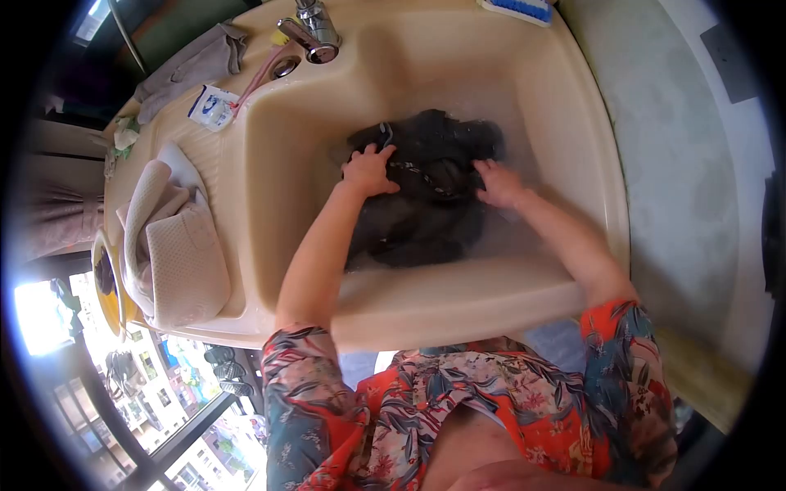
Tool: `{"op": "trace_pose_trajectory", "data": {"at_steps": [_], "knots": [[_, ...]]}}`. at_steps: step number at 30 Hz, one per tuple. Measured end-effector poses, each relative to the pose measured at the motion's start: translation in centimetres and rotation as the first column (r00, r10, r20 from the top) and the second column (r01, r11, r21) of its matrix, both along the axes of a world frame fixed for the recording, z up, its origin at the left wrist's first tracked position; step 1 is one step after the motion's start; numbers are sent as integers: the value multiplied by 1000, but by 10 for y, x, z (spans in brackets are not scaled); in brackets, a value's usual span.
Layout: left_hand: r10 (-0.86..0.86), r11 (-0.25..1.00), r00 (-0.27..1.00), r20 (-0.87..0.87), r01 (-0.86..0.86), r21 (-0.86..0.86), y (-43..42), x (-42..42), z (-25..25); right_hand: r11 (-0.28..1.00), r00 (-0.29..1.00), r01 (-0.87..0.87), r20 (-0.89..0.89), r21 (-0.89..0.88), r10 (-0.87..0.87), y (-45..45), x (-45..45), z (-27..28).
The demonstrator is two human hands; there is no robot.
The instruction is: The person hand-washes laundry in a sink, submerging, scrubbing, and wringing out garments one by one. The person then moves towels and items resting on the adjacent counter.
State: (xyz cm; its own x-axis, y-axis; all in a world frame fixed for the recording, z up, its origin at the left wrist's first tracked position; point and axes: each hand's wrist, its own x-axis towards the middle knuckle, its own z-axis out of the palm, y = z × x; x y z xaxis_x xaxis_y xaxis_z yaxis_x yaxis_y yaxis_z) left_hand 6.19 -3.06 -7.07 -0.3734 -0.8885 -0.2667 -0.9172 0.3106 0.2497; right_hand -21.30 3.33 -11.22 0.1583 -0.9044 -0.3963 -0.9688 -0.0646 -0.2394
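Observation:
A dark garment (417, 221) lies bunched and wet in cloudy water inside the beige sink (286, 155). On its upper left part rests my left hand (371, 170), fingers spread, touching the cloth. My right hand (498, 182) is at the garment's right edge, its fingers apart and the fingertips against the fabric. Between the two hands a patterned strip shows on the cloth. Neither hand is closed round the fabric. The lower part of the garment is partly hidden under the water.
A chrome faucet (315, 37) stands at the sink's back edge. On the left ledge are a folded light cloth (184, 262), a grey cloth (192, 69) and a white-and-blue packet (214, 108). A blue-bristled brush (524, 10) lies on the back right rim.

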Motion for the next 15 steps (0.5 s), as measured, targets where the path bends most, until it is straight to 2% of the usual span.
{"op": "trace_pose_trajectory", "data": {"at_steps": [1,2,5,6,9,12,13,14,15], "knots": [[44,996,996,84,-51,77,-1,-5,-18,1000,999,-14,-33,-12,13,4,-1,-3],[101,976,993,63,-111,189,-9,-3,-32,999,998,-26,-63,-24,24,8,-1,-9],[108,964,987,118,-133,231,-4,0,-32,999,993,-9,-116,-38,5,12,11,1],[65,962,991,115,-93,258,-5,3,-28,999,992,1,-124,-46,-6,6,13,3],[-85,945,989,117,43,323,-8,17,-5,996,999,-23,39,88,19,-12,-2,2],[-239,929,958,158,178,323,-4,36,42,996,968,-70,243,52,55,-33,-29,32],[-254,933,949,188,189,307,-5,40,51,999,942,20,334,27,-28,-45,-40,45],[-268,935,939,217,200,292,-6,44,59,994,899,109,425,13,-105,-59,-50,63],[-281,937,928,246,210,278,-8,49,67,995,700,100,710,-4,-68,-69,-57,91]]}}
